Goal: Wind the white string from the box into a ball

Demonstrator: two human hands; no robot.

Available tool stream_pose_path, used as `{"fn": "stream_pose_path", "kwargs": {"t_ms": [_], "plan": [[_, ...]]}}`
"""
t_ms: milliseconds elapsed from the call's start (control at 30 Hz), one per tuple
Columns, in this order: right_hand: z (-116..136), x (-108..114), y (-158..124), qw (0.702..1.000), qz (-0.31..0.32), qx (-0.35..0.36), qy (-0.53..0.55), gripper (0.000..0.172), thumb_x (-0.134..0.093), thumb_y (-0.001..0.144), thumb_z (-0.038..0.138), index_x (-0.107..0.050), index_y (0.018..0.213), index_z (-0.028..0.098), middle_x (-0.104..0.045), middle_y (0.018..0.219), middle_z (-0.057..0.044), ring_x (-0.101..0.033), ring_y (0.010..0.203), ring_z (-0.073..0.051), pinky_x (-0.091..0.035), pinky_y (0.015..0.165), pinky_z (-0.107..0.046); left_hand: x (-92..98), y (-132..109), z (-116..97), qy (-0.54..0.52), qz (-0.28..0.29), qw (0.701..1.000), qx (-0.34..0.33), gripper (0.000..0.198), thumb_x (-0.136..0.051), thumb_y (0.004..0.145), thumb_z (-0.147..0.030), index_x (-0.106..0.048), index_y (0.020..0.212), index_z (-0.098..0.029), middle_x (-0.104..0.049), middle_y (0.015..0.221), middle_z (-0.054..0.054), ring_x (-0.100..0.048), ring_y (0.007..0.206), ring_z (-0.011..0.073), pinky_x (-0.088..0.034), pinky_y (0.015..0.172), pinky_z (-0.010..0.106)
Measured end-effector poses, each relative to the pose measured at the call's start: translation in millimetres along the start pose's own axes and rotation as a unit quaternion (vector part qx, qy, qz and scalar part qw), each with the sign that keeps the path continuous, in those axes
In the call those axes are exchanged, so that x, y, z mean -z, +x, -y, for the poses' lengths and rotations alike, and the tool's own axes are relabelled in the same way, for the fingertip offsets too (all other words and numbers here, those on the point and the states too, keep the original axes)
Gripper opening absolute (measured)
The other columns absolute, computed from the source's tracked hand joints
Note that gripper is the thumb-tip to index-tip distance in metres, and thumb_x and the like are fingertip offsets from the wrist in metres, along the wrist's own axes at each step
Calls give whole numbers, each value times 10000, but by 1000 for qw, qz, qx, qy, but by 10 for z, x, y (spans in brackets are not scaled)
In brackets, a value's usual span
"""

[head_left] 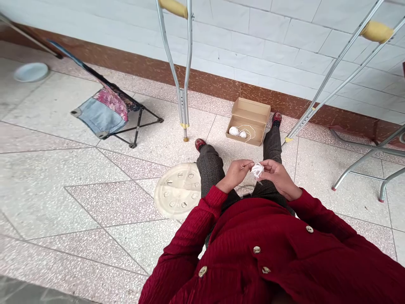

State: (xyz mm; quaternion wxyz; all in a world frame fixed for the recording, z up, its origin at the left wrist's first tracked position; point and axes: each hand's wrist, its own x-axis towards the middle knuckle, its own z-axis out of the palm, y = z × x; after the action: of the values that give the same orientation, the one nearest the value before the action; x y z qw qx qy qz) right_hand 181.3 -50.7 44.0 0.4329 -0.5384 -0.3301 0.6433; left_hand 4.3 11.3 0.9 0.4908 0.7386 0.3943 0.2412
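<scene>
A person in a deep red ribbed cardigan (253,249) with round buttons (256,249) sits bent over a small white ball of thread (257,170), held in front of the body above the knees. The left hand (236,175) and right hand (278,179) close in on it from either side, the fingertips of both pinching the ball between them.

Below the hands are dark tweed trousers (209,166) and red shoes (200,144), one foot set farther forward than the other. Just beside the person's left knee, a round beige plastic lid (177,191) with raised oval marks lies flat on the speckled terrazzo floor (47,194).

Beyond the knees, an open cardboard box (248,121) sits on the floor near the forward shoe, holding two more white balls of thread (238,133) with a loose strand looped beside them. An aluminium crutch (182,63) with a yellow grip stands upright to the left of the box, and a second crutch (341,76) leans at a tilt to the right.

Farther left, a folding stool (104,112) with a denim and floral seat stands near a white dish (31,72). Metal folding legs (367,160) stand at right, before a brown skirting band (202,82) and white tiled wall (253,33).
</scene>
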Motion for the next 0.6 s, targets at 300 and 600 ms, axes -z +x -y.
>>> {"fn": "stream_pose_path", "kwargs": {"t_ms": [300,600], "plan": [[43,186,493,980,-112,153,-67,438,-882,591,331,-640,930,196,-680,791,-7,-606,632,-140,-531,587,-291,-246,-248,-103,23,52,998,-5,418,-446,988,-307,-587,619,-169,-631,673,9,-579,712,142,-447,782,259],[-500,163,331,966,-4,120,-227,370,-730,688,220,-728,1058,229,-681,959,-37,-607,786,-162,-549,720,-310,287,-140,-220,138,-1,987,-78,334,-453,994,-283,-623,724,-184,-668,702,-9,-591,694,140,-401,1089,383]]}}
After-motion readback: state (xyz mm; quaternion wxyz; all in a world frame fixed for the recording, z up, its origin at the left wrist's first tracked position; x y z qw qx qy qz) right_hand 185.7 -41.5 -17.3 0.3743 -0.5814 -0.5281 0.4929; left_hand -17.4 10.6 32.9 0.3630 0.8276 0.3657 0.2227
